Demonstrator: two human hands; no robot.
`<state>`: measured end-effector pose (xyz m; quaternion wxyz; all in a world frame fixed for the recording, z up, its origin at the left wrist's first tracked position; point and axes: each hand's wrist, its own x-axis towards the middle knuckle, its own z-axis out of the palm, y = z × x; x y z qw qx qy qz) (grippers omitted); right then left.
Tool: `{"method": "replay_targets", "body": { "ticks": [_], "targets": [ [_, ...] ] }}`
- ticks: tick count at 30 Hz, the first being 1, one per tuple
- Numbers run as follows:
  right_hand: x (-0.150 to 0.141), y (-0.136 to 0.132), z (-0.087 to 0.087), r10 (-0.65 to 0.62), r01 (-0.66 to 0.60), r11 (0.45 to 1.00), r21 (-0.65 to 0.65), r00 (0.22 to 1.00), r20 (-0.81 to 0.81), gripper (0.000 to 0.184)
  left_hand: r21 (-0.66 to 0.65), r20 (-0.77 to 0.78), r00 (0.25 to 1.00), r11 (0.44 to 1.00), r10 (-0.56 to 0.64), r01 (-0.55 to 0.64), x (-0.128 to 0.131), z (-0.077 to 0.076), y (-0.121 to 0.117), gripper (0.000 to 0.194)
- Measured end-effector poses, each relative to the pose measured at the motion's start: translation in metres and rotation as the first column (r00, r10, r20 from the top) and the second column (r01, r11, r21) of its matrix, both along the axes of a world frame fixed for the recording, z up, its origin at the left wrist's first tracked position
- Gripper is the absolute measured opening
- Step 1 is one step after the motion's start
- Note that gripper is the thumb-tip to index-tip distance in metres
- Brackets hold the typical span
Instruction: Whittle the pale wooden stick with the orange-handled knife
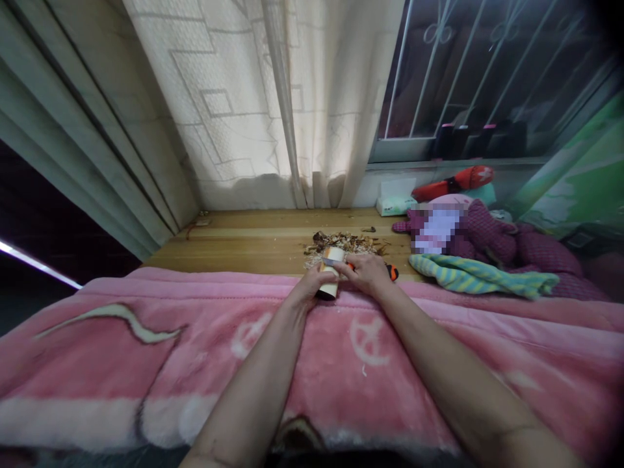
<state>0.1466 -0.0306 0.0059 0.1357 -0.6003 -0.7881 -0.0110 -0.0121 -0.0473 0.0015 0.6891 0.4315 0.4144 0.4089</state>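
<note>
My left hand (316,286) is closed round the side of a pale cylinder (331,285), which looks like wood or bamboo, with a dark near end and an orange-brown patch towards its far end. In my right hand (368,272) is a knife with an orange and black handle (392,272). Its blade (333,262) lies across the upper part of the cylinder, against the surface. Just beyond both hands, brown and pale shavings (341,243) are heaped on the wooden surface (244,242).
A pink fleecy blanket (205,351) covers the near side under my forearms. To the right lie a striped towel (480,274), a purple plush toy (492,237), a tissue pack (396,205) and a red rolled item (455,182). Curtains (234,97) and a barred window (463,78) stand behind.
</note>
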Motion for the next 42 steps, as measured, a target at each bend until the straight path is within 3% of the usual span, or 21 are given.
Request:
{"method": "replay_targets", "body": {
  "ticks": [4,9,14,18,23,28,32,37,42],
  "targets": [
    [0.0006,0.0002,0.0035,-0.144,0.144,0.989,-0.023,0.989,0.022,0.063,-0.003,-0.043,0.999,1.0,0.004,-0.004,0.0002,-0.0019,0.001,0.04],
    [-0.0002,-0.0004,0.0041,-0.017,0.017,1.0,-0.011,1.0,0.012,0.061,-0.002,-0.026,1.0,1.0,-0.01,0.01,0.0008,-0.0032,0.0022,0.038],
    [0.0032,0.0034,0.0018,-0.161,0.161,0.986,-0.03,0.987,0.021,0.063,-0.012,-0.07,0.998,1.0,-0.002,0.001,0.0008,-0.0031,0.0024,0.045],
    [0.0007,0.0015,0.001,-0.041,0.041,0.999,-0.027,0.999,-0.003,0.06,0.017,-0.049,0.999,1.0,0.001,0.0,0.0012,-0.0026,0.0023,0.043],
    [-0.0015,-0.0013,0.0043,-0.133,0.134,0.991,-0.03,0.991,0.01,0.063,0.009,-0.079,0.997,1.0,0.003,-0.002,0.0018,-0.0017,0.0014,0.048],
    [-0.0038,-0.0038,0.0073,-0.024,0.024,0.999,-0.024,1.0,-0.009,0.061,0.017,-0.057,0.998,1.0,-0.007,0.008,0.0023,0.0003,-0.0005,0.04],
    [0.0004,-0.0006,0.0069,-0.165,0.166,0.986,-0.029,0.986,0.025,0.061,0.009,-0.112,0.994,1.0,0.003,-0.002,0.0018,-0.001,0.0006,0.043],
    [-0.0008,-0.0009,0.0034,-0.022,0.022,1.0,0.008,1.0,0.011,0.06,0.036,-0.082,0.997,0.999,-0.001,0.004,0.0023,-0.0007,0.0013,0.043],
    [0.0006,0.0001,0.0061,-0.154,0.155,0.987,-0.032,0.988,0.029,0.062,0.013,-0.112,0.994,1.0,0.007,-0.005,0.0018,-0.0027,0.0021,0.048]
  ]
}}
